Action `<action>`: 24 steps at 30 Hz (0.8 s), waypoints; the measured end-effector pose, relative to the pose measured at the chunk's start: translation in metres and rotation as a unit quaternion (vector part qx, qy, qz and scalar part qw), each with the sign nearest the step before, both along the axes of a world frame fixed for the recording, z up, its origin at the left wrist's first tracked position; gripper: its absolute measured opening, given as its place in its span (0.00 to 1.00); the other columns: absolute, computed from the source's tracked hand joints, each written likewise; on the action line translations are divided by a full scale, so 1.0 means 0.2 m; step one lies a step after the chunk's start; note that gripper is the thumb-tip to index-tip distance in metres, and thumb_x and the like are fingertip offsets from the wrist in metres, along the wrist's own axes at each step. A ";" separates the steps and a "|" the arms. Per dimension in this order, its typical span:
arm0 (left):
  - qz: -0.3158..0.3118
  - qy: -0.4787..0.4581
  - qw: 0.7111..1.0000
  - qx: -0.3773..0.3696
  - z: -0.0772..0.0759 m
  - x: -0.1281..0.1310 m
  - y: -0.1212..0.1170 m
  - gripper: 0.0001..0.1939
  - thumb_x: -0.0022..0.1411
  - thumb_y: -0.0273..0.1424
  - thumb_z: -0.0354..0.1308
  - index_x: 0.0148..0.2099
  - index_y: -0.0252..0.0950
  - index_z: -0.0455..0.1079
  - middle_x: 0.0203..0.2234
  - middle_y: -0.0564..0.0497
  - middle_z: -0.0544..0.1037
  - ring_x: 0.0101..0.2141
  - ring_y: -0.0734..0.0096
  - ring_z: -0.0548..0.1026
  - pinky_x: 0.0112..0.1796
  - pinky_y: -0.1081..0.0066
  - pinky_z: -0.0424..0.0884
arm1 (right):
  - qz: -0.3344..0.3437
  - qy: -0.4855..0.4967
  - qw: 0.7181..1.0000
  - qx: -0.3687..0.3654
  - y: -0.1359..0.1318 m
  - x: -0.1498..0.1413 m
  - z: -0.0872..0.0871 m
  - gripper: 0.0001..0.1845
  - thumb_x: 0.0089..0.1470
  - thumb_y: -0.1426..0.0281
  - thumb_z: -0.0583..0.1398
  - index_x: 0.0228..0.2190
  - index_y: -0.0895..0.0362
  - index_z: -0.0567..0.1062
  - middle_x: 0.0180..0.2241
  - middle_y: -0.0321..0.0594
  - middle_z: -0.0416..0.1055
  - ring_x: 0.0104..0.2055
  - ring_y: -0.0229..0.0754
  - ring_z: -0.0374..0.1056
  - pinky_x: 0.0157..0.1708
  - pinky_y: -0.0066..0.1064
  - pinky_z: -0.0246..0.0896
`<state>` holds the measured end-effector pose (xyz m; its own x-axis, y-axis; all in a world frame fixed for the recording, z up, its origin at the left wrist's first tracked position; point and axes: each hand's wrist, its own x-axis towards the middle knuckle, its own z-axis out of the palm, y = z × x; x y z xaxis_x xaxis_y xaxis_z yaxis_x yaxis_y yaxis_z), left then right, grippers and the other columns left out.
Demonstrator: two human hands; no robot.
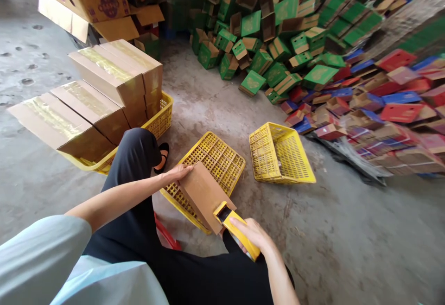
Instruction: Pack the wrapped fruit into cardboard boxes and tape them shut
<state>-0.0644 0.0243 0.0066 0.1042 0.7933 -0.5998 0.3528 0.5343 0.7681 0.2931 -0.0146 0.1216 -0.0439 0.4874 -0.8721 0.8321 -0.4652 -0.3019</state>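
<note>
A brown cardboard box [204,190] lies on an upturned yellow plastic crate [225,156] between my legs. My left hand [179,173] is closed on the box's far left corner, fingers at its edge. In my right hand [252,234] is a yellow hand tool [239,231] that looks like a carton stapler; its handle is gripped in my closed fingers. The tool's head, with a dark opening, rests at the near right end of the box. The underside of the box is hidden.
Taped brown boxes [118,64] fill a yellow crate [163,115] at the left. Another yellow crate [264,154] lies tipped on its side at right. Green cartons [250,22] and red and blue cartons [399,112] are heaped behind. Part of a red object [167,233] shows beneath me.
</note>
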 end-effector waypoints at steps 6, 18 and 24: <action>-0.117 0.111 0.970 0.180 0.07 0.06 0.02 0.46 0.61 0.52 0.64 0.74 0.37 0.58 0.72 0.33 0.59 0.71 0.31 0.54 0.66 0.38 0.56 | 0.000 0.009 1.000 -0.003 0.00 -0.01 0.01 0.27 0.65 0.47 0.56 0.25 0.55 0.73 0.16 0.39 0.73 0.18 0.43 0.71 0.19 0.29 0.65; -0.513 0.145 0.709 0.462 0.02 0.35 0.11 0.58 0.43 0.48 0.75 0.73 0.34 0.62 0.72 0.26 0.57 0.70 0.26 0.54 0.68 0.35 0.44 | -0.039 0.009 0.999 -0.016 -0.06 0.06 0.03 0.28 0.64 0.45 0.58 0.28 0.56 0.74 0.17 0.38 0.74 0.18 0.42 0.71 0.20 0.28 0.66; -0.501 0.144 0.716 0.464 0.04 0.15 0.12 0.59 0.44 0.44 0.75 0.75 0.37 0.58 0.72 0.28 0.56 0.70 0.24 0.55 0.67 0.34 0.46 | -0.027 0.066 0.997 -0.003 -0.02 -0.04 0.01 0.27 0.62 0.45 0.59 0.32 0.57 0.74 0.19 0.39 0.76 0.19 0.42 0.73 0.21 0.28 0.68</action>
<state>-0.0339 0.0493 0.0155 0.8782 0.4775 0.0266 0.4167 -0.7914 0.4472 0.2845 -0.0190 0.1228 -0.1324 0.4873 -0.8631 0.7591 -0.5101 -0.4045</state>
